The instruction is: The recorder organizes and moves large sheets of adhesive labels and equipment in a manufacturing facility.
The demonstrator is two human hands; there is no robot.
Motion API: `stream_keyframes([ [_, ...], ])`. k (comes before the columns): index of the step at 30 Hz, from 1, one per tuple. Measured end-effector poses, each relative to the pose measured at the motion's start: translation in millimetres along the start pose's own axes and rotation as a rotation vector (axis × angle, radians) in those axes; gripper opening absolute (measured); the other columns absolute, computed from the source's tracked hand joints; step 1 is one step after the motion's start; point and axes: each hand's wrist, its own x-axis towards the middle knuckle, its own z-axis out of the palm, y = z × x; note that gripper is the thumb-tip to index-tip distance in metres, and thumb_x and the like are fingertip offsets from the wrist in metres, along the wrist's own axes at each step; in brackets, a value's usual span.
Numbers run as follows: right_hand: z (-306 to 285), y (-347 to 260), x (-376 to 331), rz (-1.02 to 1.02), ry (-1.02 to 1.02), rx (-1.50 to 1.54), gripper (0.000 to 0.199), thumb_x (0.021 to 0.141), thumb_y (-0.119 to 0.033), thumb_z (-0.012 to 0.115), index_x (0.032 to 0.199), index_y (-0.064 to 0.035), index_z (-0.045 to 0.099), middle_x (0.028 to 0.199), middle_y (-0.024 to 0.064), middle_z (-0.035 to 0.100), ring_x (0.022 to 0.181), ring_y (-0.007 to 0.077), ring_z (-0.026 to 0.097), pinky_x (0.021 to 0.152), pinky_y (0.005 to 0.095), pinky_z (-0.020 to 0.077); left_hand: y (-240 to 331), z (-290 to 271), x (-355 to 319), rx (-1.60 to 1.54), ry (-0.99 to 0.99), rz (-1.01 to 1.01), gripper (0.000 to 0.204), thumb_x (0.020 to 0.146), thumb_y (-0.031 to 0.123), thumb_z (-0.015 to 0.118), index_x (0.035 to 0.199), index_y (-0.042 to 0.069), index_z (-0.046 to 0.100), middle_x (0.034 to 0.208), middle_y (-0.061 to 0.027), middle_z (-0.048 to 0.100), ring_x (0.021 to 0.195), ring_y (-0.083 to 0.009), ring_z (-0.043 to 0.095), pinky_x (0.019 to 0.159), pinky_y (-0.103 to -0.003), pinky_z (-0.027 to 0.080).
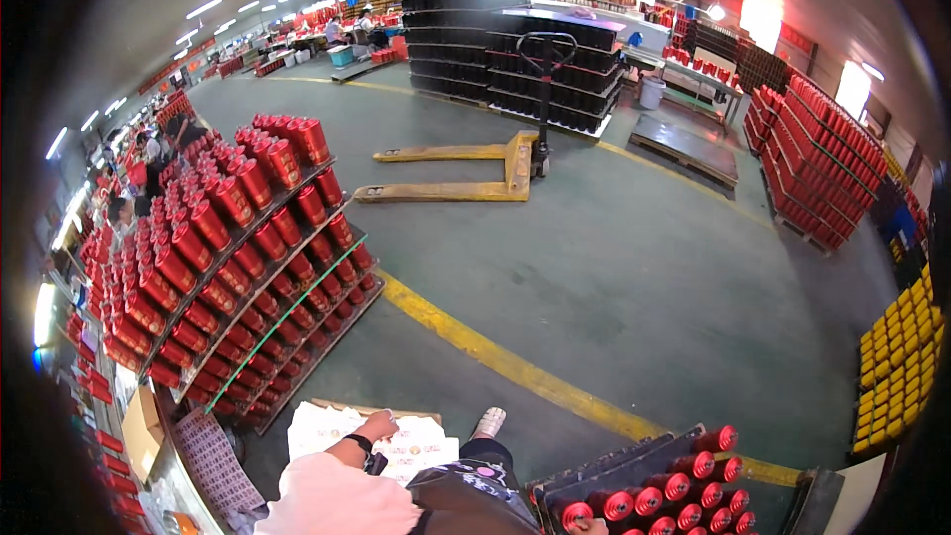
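My left hand (pixel 377 425), below a dark wristband, lies over white printed sheets (pixel 426 448) spread beside my leg. Its fingers look curled; anything inside them is too small to make out. At the bottom edge, my right hand (pixel 591 527) is partly cut off by the picture, its fingers against a red can (pixel 575 512). That can stands at the near left corner of a group of similar red cans (pixel 677 485) on a dark tray (pixel 604 466). A sheet of printed labels (pixel 213 461) hangs at the left by the workbench.
Tiered red cans (pixel 228 267) rise at my left. Ahead stands a yellow pallet jack (pixel 515 173), with stacked black cans (pixel 545 69) behind it. More red cans (pixel 822 159) and yellow containers (pixel 897 367) are at the right. A yellow line (pixel 495 357) crosses the floor.
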Motion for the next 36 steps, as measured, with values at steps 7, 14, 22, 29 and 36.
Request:
stream_keyframes([
  [7,-37.2,-65.7,135.3,0.285,-0.042,0.233,0.021,0.076,-0.021,0.059,0.075,-0.0022,0.066,0.066,0.0176,0.063,0.057,0.0311,0.059,0.053,0.0421,0.0435,110.1,-103.2,161.9,0.095,0.073,0.012,0.017,0.072,0.015,0.054,0.08,0.001,0.058,0.071,-0.0171,0.065,0.065,-0.03,0.067,0.062,-0.037,0.052],
  [14,-73.6,-130.7,311.7,0.295,0.052,0.171,0.022,0.074,-0.026,0.06,0.077,-0.0054,0.068,0.07,0.0169,0.064,0.062,0.0303,0.061,0.056,0.0423,0.0455,296.2,-193.0,272.1,0.01,0.156,0.275,0.026,0.075,0.023,0.056,0.092,0.003,0.056,0.078,-0.0163,0.066,0.068,-0.0298,0.066,0.069,-0.039,0.052],
  [22,-126.1,-104.2,462.0,0.223,0.022,0.069,0.025,0.073,-0.032,0.062,0.079,-0.009,0.07,0.074,0.0163,0.065,0.068,0.0294,0.063,0.06,0.0425,0.0477,433.1,-189.8,342.1,-0.197,-0.019,0.298,0.029,0.076,0.029,0.062,0.09,0.005,0.057,0.068,-0.0084,0.064,0.054,-0.0195,0.064,0.047,-0.034,0.051],
  [29,-210.0,25.3,590.0,0.191,-0.17,-0.281,0.027,0.071,-0.036,0.064,0.08,-0.0121,0.071,0.078,0.0156,0.067,0.073,0.0286,0.065,0.063,0.0426,0.0497,616.1,-199.4,386.9,-0.466,0.149,0.483,0.02,0.078,0.022,0.06,0.086,0.005,0.056,0.065,-0.0058,0.061,0.051,-0.0179,0.061,0.047,-0.031,0.049],
  [36,-382.6,207.7,759.0,-0.112,-0.52,-1.079,0.03,0.07,-0.041,0.065,0.082,-0.0153,0.073,0.082,0.015,0.068,0.078,0.0278,0.066,0.067,0.0428,0.0517,577.6,-157.0,394.3,-0.414,0.532,0.062,0.027,0.074,0.031,0.059,0.083,0.005,0.061,0.077,-0.0153,0.065,0.07,-0.0321,0.064,0.065,-0.04,0.05],
])
